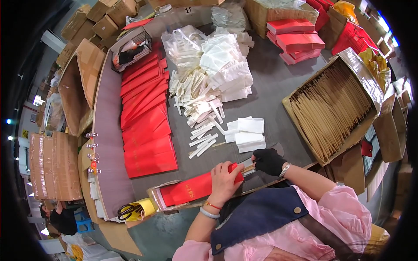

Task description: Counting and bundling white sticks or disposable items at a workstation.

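A long red paper sleeve (186, 190) with gold print lies along the table's near edge. My left hand (224, 180) is closed over its right end, thumb and fingers gripping it. Just to the right, my right hand (268, 162), in a black glove with bare fingertips, pinches a narrow, pale item (249, 168) at the sleeve's right end. The fingers partly hide this item, so its kind is unclear. Beyond my hands lie flat white packets (251, 132). Several thin white strips (203, 145) are scattered to their left.
Overlapping red sleeves (146, 122) line the table's left side. White packets and strips (222, 65) are heaped in the middle. At right stands an open carton (333, 108) packed with thin tan pieces; red stacks (300, 43) sit behind. Scissors (126, 212) rest in a yellow holder (147, 208).
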{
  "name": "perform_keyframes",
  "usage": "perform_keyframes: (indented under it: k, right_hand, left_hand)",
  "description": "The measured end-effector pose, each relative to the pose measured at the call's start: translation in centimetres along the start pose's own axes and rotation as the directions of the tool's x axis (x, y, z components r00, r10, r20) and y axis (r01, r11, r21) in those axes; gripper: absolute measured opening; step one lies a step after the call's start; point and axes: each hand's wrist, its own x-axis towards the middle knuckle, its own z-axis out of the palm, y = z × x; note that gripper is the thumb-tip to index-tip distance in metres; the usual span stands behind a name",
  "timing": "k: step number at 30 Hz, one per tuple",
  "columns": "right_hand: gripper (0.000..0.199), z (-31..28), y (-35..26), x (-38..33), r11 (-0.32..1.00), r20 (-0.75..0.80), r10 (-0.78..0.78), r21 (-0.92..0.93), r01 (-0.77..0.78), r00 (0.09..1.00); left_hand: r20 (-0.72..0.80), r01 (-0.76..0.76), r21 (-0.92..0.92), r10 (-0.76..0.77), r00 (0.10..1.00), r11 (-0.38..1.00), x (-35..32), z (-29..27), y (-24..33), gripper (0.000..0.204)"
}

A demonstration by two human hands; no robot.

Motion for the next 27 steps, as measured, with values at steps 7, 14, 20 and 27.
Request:
perform_keyframes:
  k: [7, 14, 20, 27]
  right_hand:
    - [0.026, 0.6, -0.7, 0.4, 0.932, 0.149, -0.164, 0.348, 0.103, 0.975]
    - [0.039, 1.2, -0.9, -0.8, 0.916, 0.079, -0.258, 0.338, 0.218, 0.963]
    - [0.058, -1.9, -3.3, -1.6, 0.728, 0.172, -0.103, -0.658, 0.192, 0.98]
    - [0.047, -8.9, -4.2, -3.8, 0.836, -0.232, -0.416, -0.479, 0.269, 0.879]
  left_hand:
    - [-0.025, 0.013, -0.063, -0.014, 1.0, 0.998, 0.7, 0.0, 0.8, 0.078]
    - [-0.007, 0.012, -0.095, -0.013, 1.0, 0.995, 0.8, -0.3, 0.1, 0.081]
    - [0.172, -0.082, -0.016, 0.084, 0.981, 0.996, 2.6, -2.3, 0.5, 0.039]
    - [0.133, -0.21, 0.196, 0.186, 0.973, 0.958, 4.2, -11.3, -1.7, 0.011]
